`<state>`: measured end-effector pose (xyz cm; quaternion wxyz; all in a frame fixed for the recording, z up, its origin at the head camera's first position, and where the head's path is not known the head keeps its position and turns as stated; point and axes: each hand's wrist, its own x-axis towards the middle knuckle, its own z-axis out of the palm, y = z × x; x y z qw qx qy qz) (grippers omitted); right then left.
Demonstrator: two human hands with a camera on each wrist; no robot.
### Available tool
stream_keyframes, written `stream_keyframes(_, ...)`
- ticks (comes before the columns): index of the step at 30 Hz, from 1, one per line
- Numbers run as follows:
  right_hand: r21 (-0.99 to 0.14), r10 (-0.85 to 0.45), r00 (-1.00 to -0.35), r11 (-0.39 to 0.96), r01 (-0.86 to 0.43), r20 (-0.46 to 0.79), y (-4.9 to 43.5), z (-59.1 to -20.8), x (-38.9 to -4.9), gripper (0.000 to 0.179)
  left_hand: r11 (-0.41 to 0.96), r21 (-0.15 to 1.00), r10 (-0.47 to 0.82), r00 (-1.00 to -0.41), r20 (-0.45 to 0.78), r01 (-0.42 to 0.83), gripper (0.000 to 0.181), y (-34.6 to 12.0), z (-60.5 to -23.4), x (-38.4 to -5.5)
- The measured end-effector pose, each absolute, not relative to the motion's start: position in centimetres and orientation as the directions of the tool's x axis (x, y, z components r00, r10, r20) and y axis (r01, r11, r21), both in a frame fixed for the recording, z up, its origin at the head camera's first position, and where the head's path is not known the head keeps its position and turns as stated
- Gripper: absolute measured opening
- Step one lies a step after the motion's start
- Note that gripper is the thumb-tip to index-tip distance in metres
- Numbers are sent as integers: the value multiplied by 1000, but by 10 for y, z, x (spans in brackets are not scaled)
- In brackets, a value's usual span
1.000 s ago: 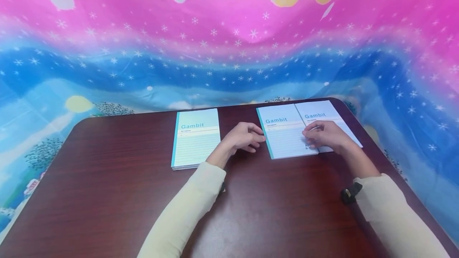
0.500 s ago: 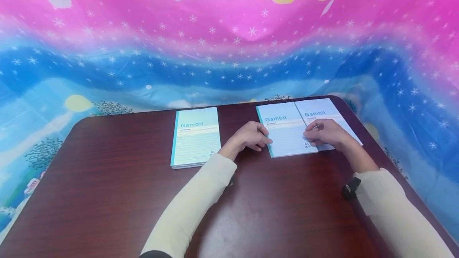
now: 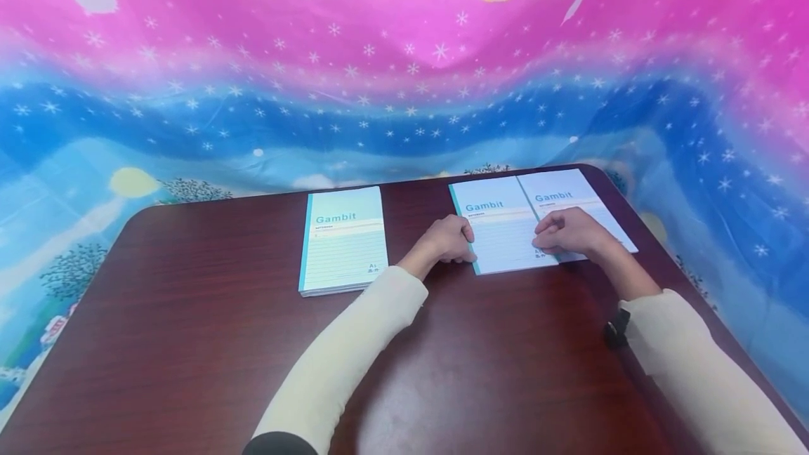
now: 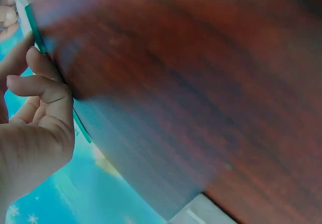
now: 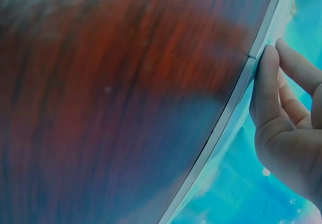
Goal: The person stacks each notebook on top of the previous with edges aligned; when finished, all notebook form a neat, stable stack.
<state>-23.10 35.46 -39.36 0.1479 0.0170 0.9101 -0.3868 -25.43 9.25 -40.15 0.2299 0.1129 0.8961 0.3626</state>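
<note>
Two pale notebooks marked "Gambit" lie side by side at the table's back right. My left hand (image 3: pixel 445 239) has its bent fingers at the green spine of the left one of this pair, the middle notebook (image 3: pixel 496 234). That green spine (image 4: pixel 83 128) runs beneath the fingers in the left wrist view. At the other side of the middle notebook, near its junction with the right notebook (image 3: pixel 556 185), my right hand (image 3: pixel 571 232) brings thumb and forefinger together. In the right wrist view, the right thumb (image 5: pixel 266 83) sits right at the notebooks' meeting corners.
A stack of similar notebooks (image 3: pixel 344 251) stands left of my left forearm, its spine to the left. The dark brown table (image 3: pixel 208 328) has rounded back corners. A pink and blue patterned cloth (image 3: pixel 379 90) hangs behind it.
My left hand has moved right, from beside the middle notebook onto its spine edge, and its fingers have bent more. The right hand stays at nearly the same spot; the notebooks lie as before.
</note>
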Motion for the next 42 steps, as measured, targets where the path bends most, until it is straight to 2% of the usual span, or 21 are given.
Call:
stream_keyframes(3, -656, -70, -961, 743, 129, -268, 353, -392, -230, 32, 750, 660, 347, -879, -326, 52, 27, 95, -400, -252)
stream_keyframes(12, -614, -76, -963, 783, 101, -257, 352, -393, -226, 32, 774, 632, 328, -885, -331, 50, 27, 97, -398, -249)
stream_keyframes(35, -603, -101, -948, 790, 109, -303, 352, -394, -200, 33, 783, 605, 412, -848, -332, 143, 28, 92, -395, -225)
stream_keyframes(42, -664, -127, -946, 739, 110, -299, 354, -394, -196, 34, 751, 649, 419, -846, -328, 120, 27, 91, -395, -221)
